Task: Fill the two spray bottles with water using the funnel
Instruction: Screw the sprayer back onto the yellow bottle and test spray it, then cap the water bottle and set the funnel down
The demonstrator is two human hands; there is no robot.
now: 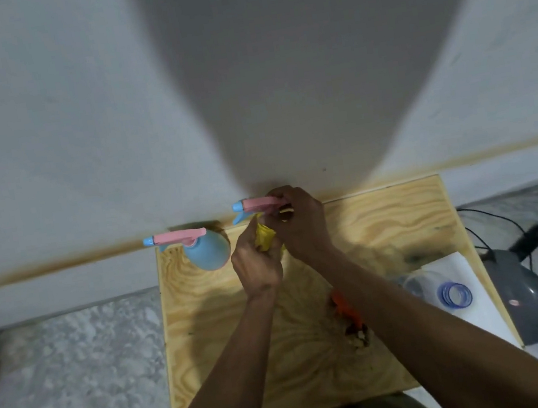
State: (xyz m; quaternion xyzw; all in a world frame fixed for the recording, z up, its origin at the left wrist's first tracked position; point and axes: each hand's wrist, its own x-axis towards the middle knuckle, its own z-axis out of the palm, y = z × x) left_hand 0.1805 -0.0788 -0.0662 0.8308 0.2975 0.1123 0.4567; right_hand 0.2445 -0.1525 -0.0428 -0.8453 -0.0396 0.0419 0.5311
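Note:
Two spray bottles stand at the far edge of a wooden table [214,367]. The blue bottle [208,251] on the left has a pink spray head with a blue nozzle and stands untouched. My left hand [257,260] is closed around the yellow bottle [264,237], most of which is hidden. My right hand [299,222] grips the pink spray head [254,205] on top of that yellow bottle. An orange funnel [344,307] lies on the table under my right forearm, partly hidden.
A clear water bottle with a blue ring neck [453,295] lies on white paper [476,309] at the table's right side. A grey round appliance [519,296] with cables sits on the marble floor to the right. A white wall rises directly behind the table.

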